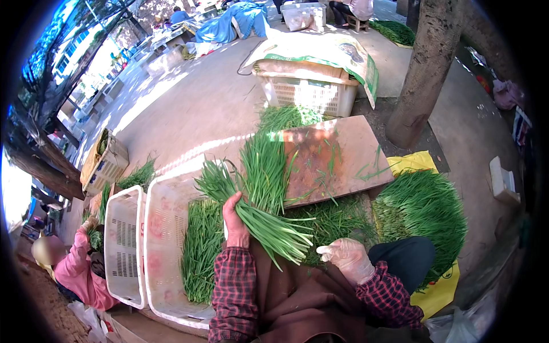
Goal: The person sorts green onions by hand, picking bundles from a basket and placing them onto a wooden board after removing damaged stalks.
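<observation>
My bare left hand [235, 221] grips a bunch of long green leaf stalks, probably garlic chives [274, 231]. The pale ends fan out to the lower right, above my brown apron [296, 291]. My right hand [349, 257], in a thin clear glove, is just right of those ends, apart from them. Its fingers are curled in and I see nothing between them. A white plastic crate [165, 253] at my left has a layer of the same greens [199, 253] in it. More chives [263, 171] lie along the left edge of a tilted board [317, 158].
A large pile of chives [422, 214] rests on yellow sacking [437, 296] at my right. Loose trimmings [339, 218] litter the ground below the board. Ahead stand a sack-covered crate [306, 92] and a tree trunk [424, 77]. Beyond a second crate [124, 244], a person in pink [85, 274] handles greens.
</observation>
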### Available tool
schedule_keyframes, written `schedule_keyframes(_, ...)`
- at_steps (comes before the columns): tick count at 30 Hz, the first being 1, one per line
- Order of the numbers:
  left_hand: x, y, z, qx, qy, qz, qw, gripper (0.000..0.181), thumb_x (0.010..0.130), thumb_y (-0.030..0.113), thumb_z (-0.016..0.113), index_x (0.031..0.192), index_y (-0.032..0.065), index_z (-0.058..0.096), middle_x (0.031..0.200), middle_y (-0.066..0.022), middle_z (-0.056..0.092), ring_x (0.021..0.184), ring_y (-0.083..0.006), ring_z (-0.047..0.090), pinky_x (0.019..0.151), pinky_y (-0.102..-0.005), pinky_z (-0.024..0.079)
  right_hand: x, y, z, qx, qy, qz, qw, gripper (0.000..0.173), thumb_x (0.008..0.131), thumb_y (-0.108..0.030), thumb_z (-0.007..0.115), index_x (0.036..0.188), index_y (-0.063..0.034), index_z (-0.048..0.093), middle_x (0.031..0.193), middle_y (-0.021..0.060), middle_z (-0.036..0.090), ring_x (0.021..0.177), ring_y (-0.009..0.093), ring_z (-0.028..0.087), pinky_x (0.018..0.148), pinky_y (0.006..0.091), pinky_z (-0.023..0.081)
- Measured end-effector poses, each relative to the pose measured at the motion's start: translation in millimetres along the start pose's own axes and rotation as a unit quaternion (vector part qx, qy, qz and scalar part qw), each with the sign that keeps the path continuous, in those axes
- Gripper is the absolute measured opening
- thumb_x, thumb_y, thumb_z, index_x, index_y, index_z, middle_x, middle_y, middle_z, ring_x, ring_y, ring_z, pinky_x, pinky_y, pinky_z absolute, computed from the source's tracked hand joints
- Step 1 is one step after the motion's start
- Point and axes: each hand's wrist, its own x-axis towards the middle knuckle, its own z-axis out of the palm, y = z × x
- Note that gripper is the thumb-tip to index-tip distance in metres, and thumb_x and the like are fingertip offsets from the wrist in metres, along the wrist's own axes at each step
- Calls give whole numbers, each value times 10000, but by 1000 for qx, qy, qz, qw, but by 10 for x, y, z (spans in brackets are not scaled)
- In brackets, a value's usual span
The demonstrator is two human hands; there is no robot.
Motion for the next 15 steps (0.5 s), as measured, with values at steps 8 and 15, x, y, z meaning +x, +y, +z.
schedule_keyframes(8,-96,-32,214,60,33,27,997,120,867,129,649,797,34,628,704,-39,605,588,-147,573,562,-287,476,-289,260,-259,171,69,417,890,247,905,-147,706,1072,34,723,866,116,746,485,119,614,461,245,512)
schedule_keyframes(15,-549,-126,731,249,-66,-3,966,305,830,107,711,1073,-56,624,870,-85,673,709,-172,639,641,-312,529,359,149,-15,124,-101,70,985,1123,805,-340,821,1574,0,76,1622,202,189,1482,303,276,1200,389,248)
